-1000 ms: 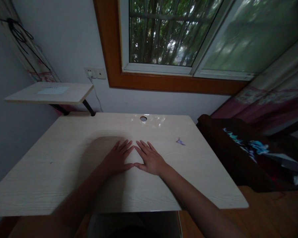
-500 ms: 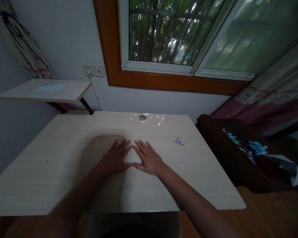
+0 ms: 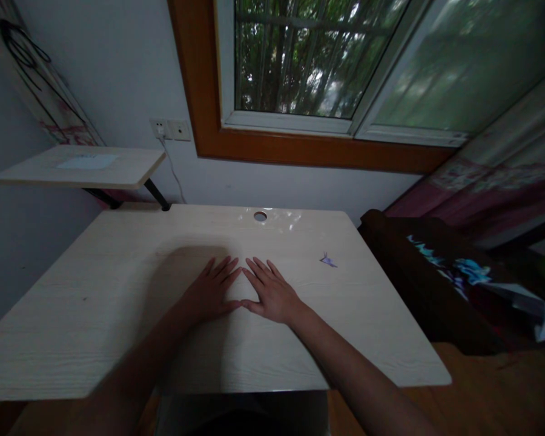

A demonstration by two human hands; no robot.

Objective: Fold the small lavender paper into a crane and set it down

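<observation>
The fingers (image 3: 222, 269) of the left hand (image 3: 211, 293) were spread flat and empty on the table (image 3: 95, 303), and those of the right hand (image 3: 272, 295) likewise; nothing was clamped. The forefinger tips were nearly met and the thumbs touched, so that a small triangle of bare table was enclosed. Both hands were laid palm down at the middle of the table.

The nearest thing was a small purple paper crane (image 3: 328, 260), seen to the right of the right hand and slightly farther, apart from it. Its long axis seemed to run left to right, one point raised at the left; its facing could not be told. Being light, it might be flattened or flicked off the right edge if swept by a hand.

A cable hole (image 3: 260, 216) was seen at the far edge, a side shelf (image 3: 118, 172) at far left.
</observation>
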